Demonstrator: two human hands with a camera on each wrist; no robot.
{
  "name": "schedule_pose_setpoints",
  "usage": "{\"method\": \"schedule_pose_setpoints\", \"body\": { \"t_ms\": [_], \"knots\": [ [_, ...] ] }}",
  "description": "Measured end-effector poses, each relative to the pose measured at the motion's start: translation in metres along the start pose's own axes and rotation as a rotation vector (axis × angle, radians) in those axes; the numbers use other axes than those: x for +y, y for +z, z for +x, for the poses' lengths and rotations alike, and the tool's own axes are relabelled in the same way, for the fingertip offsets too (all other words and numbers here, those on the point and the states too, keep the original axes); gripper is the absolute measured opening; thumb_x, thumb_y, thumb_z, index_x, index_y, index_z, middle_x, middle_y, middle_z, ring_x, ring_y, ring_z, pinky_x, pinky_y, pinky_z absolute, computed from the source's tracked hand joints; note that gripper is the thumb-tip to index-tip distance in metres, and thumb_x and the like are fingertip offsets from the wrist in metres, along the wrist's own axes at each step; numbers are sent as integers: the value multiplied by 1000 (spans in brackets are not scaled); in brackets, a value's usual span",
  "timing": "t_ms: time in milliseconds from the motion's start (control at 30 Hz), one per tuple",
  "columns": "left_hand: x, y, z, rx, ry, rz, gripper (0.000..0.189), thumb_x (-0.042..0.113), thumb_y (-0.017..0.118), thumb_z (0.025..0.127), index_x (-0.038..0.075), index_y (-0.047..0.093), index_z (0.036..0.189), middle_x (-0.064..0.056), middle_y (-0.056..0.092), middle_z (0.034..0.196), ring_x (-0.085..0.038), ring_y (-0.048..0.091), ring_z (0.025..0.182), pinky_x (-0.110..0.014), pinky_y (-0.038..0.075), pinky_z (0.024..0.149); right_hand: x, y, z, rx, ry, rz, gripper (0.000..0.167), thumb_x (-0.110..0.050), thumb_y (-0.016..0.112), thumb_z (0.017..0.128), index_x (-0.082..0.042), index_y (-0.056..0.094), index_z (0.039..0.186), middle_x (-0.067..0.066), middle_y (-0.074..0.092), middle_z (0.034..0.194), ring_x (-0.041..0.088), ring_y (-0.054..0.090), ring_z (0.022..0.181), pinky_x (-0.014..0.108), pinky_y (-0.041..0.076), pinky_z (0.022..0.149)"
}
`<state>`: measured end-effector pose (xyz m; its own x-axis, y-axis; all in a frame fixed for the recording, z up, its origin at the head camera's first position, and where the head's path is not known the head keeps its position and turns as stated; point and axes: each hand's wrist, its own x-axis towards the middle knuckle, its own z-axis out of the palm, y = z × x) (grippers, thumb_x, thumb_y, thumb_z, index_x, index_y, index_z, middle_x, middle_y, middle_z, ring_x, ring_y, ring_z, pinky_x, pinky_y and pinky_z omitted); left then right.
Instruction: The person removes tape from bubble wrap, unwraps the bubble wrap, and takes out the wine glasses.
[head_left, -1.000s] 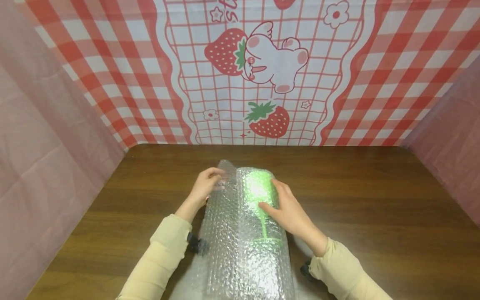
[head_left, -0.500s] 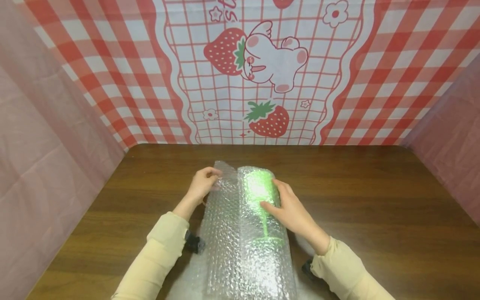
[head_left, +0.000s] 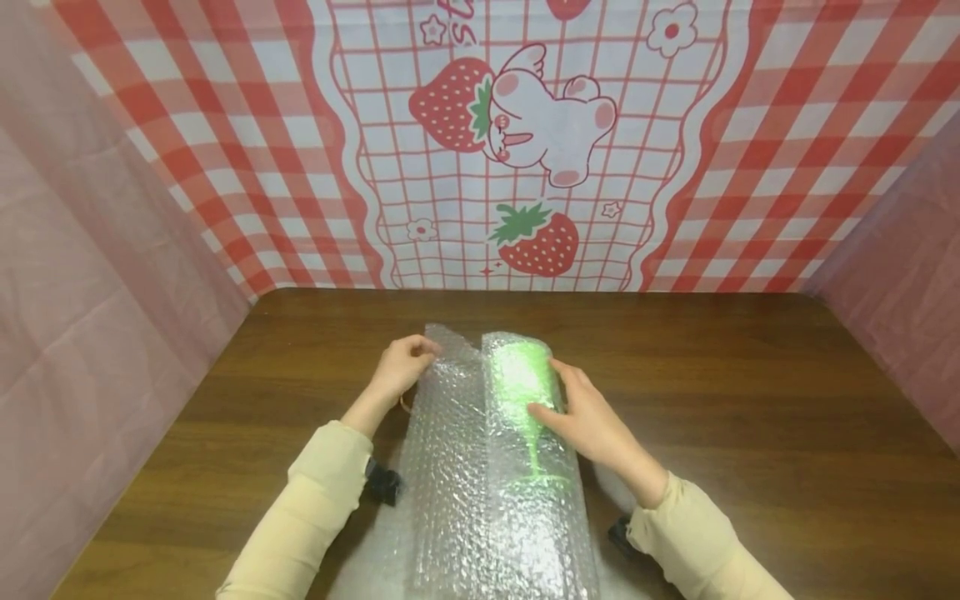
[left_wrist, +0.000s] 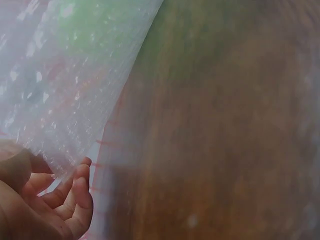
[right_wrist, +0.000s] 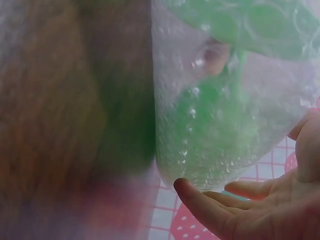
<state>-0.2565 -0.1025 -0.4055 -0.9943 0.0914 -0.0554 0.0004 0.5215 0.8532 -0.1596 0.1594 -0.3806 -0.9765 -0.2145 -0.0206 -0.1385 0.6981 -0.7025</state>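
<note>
A green wine glass [head_left: 522, 375] lies inside clear bubble wrap [head_left: 450, 467], its base toward the viewer in the head view. My left hand [head_left: 401, 364] pinches the far left corner of the loose wrap flap; the left wrist view shows this corner between thumb and fingers. On the right, my right hand [head_left: 596, 414] holds the rolled part around the glass's bowl, thumb on top and fingers along the right side. Through the wrap in the right wrist view, the green glass [right_wrist: 215, 120] shows blurred, beside the fingers [right_wrist: 205, 202].
The brown wooden table [head_left: 750, 400] extends on both sides of the wrap. Behind it hangs a red-and-white checked cloth [head_left: 645, 142] with strawberries printed on it. Pink curtains [head_left: 90, 250] flank the table. Dark wrist devices [head_left: 382, 482] sit under the sleeves.
My left hand has moved slightly left, drawing the corner of the flap with it. The right hand and the wrapped wine glass have shifted a little to the right.
</note>
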Motion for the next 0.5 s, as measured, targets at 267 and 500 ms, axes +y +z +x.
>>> {"method": "schedule_pose_setpoints", "body": {
  "t_ms": [267,500],
  "knots": [
    [-1,-5,2,-25,44,48,21,6,54,85,2,64,103,-15,64,99,-19,59,78,-26,50,67,0,-6,-1,-26,20,-14,80,-45,56,86,-3,20,143,21,25,145,39,46,116,52,40,95],
    [-4,-8,2,-44,50,93,21,8,56,84,3,64,104,-14,65,96,-18,58,75,-26,48,66,1,-7,-1,-36,18,-18,80,-45,55,86,-3,19,143,21,25,145,40,38,123,54,36,97]
  ]
}}
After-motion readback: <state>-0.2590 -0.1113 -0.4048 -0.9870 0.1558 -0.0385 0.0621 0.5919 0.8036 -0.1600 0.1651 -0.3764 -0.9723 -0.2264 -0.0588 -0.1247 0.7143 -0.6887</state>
